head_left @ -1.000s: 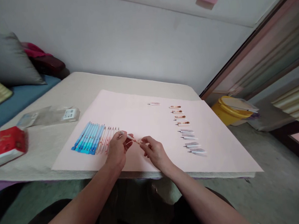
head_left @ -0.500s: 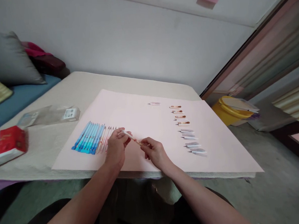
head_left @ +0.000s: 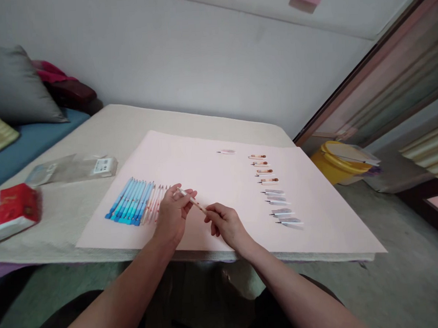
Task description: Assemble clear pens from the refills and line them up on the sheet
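Observation:
A slim white pen [head_left: 196, 203] with small reddish marks is held slantwise between both hands, above the pale pink sheet. My left hand [head_left: 172, 210] pinches its upper-left end, and my right hand [head_left: 225, 222] grips the lower-right end between thumb and fingers. Just left of my left hand lies a row of blue pens [head_left: 130, 202], with white-and-pink pens [head_left: 156, 202] beside them, partly covered by that hand. To the right of my hands, several refills with brown-capped pen parts [head_left: 268, 181] and several refills with clear sleeves [head_left: 283, 212] form a column.
The pale pink sheet [head_left: 204, 160] covers much of the cloth-topped table [head_left: 187, 119]. One more refill [head_left: 226, 152] lies at the sheet's far side. On the left are a clear plastic bag [head_left: 76, 169] and a red-and-white packet [head_left: 17, 206]. A yellow bucket [head_left: 327, 163] stands right of the table.
The white pen has turned slightly in my fingers, showing more of its patterned side. Both hands stay in nearly the same place, and the laid-out pens have not moved.

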`<state>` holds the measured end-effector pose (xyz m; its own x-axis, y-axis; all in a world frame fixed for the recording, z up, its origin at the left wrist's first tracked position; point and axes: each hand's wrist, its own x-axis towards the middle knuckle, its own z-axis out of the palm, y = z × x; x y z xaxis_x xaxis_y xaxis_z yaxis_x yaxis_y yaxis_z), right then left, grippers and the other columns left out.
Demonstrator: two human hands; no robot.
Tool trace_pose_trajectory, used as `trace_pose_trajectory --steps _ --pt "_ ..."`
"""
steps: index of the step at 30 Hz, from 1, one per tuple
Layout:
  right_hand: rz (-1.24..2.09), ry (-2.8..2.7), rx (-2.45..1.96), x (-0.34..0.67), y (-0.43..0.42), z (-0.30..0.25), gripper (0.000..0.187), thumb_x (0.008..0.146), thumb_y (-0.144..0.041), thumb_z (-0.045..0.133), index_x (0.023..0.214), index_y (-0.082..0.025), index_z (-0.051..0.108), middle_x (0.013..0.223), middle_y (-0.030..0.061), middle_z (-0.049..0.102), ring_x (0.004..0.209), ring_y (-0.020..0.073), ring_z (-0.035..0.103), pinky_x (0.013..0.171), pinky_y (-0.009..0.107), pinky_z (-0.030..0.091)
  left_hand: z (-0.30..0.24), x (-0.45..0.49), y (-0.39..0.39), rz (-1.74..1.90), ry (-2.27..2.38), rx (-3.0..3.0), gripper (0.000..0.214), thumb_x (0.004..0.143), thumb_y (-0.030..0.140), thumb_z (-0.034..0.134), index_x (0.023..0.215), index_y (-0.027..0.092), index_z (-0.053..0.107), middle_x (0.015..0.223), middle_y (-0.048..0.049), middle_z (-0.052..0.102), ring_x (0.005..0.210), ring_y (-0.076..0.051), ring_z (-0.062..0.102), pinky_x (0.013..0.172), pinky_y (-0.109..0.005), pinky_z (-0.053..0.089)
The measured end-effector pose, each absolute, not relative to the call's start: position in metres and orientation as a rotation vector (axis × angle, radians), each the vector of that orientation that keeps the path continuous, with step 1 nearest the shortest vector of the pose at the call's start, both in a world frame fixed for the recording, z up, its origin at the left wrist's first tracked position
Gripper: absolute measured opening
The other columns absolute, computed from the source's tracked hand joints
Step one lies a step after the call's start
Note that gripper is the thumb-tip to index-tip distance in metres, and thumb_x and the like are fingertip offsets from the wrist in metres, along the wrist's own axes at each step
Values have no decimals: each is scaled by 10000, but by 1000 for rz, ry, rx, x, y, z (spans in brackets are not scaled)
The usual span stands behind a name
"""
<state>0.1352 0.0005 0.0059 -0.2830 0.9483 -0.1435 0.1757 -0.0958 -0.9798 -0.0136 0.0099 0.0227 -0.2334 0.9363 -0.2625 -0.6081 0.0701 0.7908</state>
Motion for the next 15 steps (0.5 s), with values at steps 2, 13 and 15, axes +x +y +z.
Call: trace_pose_trajectory --steps 2,13,15 --pt "1416 -1511 -1256 135 0 6 154 833 -289 481 815 -173 580 691 -19 590 411 57 491 396 184 370 23 -14 10 1502 1130 435 405 656 210 711 1016 191 528 838 -22 597 845 -148 609 800 -319 456" --pt "1627 -1357 -1212 136 2 11 180 800 -323 515 788 -152 574 684 -4 621 384 62 487 346 184 340 25 -18 11 1510 1108 527 489 644 171 693 1104 175 525 871 -56 638 878 -161 599 818 -325 435" --pt "1609 -1360 -1217 135 2 12 181 799 -326 520 794 -153 574 687 -7 621 387 62 490 344 180 336 23 -18 11 1520 1204 530 470 636 213 714 1074 180 546 839 -23 607 829 -132 579 792 -297 432"
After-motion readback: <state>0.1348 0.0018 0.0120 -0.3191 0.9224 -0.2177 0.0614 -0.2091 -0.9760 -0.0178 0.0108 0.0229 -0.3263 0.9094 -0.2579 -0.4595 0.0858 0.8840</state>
